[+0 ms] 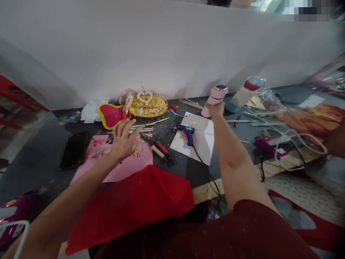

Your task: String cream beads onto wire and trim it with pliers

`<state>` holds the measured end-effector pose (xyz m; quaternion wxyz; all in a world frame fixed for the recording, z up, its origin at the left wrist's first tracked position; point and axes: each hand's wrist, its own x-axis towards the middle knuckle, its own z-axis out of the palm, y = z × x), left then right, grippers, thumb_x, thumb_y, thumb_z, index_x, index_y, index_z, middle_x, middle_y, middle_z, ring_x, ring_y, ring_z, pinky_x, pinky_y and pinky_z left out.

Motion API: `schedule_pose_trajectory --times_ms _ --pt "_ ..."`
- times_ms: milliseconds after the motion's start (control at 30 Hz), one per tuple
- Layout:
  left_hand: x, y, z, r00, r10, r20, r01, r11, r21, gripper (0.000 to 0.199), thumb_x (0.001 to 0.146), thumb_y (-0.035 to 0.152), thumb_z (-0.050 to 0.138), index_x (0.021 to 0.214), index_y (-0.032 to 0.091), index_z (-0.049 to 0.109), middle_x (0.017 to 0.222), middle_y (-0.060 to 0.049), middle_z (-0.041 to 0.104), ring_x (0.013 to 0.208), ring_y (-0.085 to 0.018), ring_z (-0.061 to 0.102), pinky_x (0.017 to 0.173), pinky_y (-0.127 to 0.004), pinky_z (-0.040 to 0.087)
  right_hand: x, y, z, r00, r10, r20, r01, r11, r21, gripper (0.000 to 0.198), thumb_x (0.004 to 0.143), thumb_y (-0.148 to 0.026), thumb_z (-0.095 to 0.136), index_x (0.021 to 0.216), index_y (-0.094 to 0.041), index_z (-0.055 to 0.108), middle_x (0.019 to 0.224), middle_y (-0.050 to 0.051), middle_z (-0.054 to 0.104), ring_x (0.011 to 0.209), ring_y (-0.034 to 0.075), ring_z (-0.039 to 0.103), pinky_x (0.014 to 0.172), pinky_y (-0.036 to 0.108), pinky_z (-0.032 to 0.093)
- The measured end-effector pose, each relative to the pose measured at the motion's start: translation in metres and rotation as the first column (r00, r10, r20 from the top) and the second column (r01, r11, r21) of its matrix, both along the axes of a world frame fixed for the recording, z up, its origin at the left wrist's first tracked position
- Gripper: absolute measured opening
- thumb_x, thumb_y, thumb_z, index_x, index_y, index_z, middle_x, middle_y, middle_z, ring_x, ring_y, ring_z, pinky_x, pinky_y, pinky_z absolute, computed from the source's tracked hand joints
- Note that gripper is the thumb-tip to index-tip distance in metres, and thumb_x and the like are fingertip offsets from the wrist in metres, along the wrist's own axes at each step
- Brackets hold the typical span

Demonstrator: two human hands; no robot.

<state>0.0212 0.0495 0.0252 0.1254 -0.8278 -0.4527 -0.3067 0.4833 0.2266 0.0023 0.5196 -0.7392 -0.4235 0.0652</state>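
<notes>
My right hand (216, 108) is wrapped round a pink bottle (218, 92) with a silver-topped lid, near the wall; the bottle leans a little. My left hand (124, 139) hovers over the pink paper (115, 174), fingers spread, holding nothing. Close to it are pliers (161, 150) and a small pile of pale beads (138, 152). Between my hands a blue glue gun (188, 133) lies on a white sheet (202, 124). Behind the left hand a yellow basket (159, 112) holds a heart-shaped beaded loop (145, 98) and more pale pieces.
A pink, yellow-edged heart-shaped piece (111, 115) stands beside the basket. A phone (74, 150) lies at left. Red cloth (134, 205) drapes over the front edge. Another bottle (242, 94), sticks, a purple device (269, 145) and a white cable (293, 136) are at right.
</notes>
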Motion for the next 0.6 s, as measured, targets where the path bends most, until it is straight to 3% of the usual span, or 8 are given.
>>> schedule_pose_trajectory --times_ms 133,233,333,400,467,600 --pt "0.009 0.0 0.004 1.0 0.0 0.007 0.001 1.0 -0.018 0.056 0.08 0.03 0.059 0.135 0.028 0.046 0.144 -0.012 0.04 0.133 -0.033 0.034 0.107 -0.052 0.025 -0.011 -0.016 0.019 0.998 0.027 -0.055 -0.026 1.0 0.009 0.063 0.06 -0.03 0.075 0.113 -0.012 0.045 0.112 0.016 0.058 0.097 0.023 0.059 0.084 0.039 0.049" --pt "0.02 0.001 0.018 0.995 -0.019 0.096 0.021 1.0 -0.013 0.065 0.079 0.044 0.061 0.138 0.024 0.04 0.142 -0.015 0.04 0.13 -0.034 0.037 0.106 -0.052 0.029 -0.031 -0.033 0.04 0.987 0.157 -0.041 -0.154 0.986 0.066 0.06 0.062 -0.033 0.074 0.111 -0.013 0.047 0.108 0.014 0.06 0.093 0.022 0.059 0.081 0.039 0.05" --pt "0.036 0.002 0.041 0.963 -0.061 0.261 0.072 0.997 -0.033 0.077 0.079 0.055 0.059 0.142 0.022 0.031 0.141 -0.016 0.041 0.131 -0.032 0.037 0.107 -0.051 0.032 -0.063 -0.058 0.061 0.942 0.336 -0.015 -0.334 0.939 0.08 0.06 0.066 -0.037 0.071 0.115 -0.013 0.048 0.104 0.013 0.061 0.092 0.023 0.059 0.079 0.042 0.05" --pt "0.047 0.003 0.059 0.931 -0.11 0.349 0.133 0.99 -0.045 0.084 0.078 0.06 0.058 0.144 0.022 0.022 0.142 -0.016 0.039 0.133 -0.032 0.036 0.107 -0.05 0.034 -0.091 -0.079 0.073 0.882 0.47 0.015 -0.47 0.88 0.069 0.064 0.063 -0.038 0.075 0.116 -0.014 0.049 0.103 0.012 0.062 0.092 0.024 0.059 0.078 0.044 0.05" --pt "0.055 0.002 0.075 0.898 -0.165 0.407 0.192 0.981 -0.025 0.09 0.078 0.062 0.057 0.147 0.025 0.012 0.145 -0.016 0.036 0.133 -0.031 0.037 0.106 -0.049 0.036 -0.122 -0.104 0.083 0.788 0.612 0.069 -0.616 0.782 0.092 0.066 0.062 -0.039 0.077 0.118 -0.016 0.05 0.106 0.011 0.062 0.095 0.026 0.058 0.08 0.045 0.05" --pt "0.058 -0.006 0.093 0.887 -0.202 0.415 0.218 0.976 0.009 0.103 0.074 0.066 0.059 0.148 0.029 -0.003 0.146 -0.015 0.033 0.135 -0.034 0.036 0.105 -0.052 0.037 -0.181 -0.158 0.097 0.623 0.766 0.158 -0.781 0.622 0.059 0.065 0.061 -0.041 0.078 0.117 -0.02 0.053 0.103 0.008 0.064 0.089 0.026 0.06 0.081 0.045 0.05"
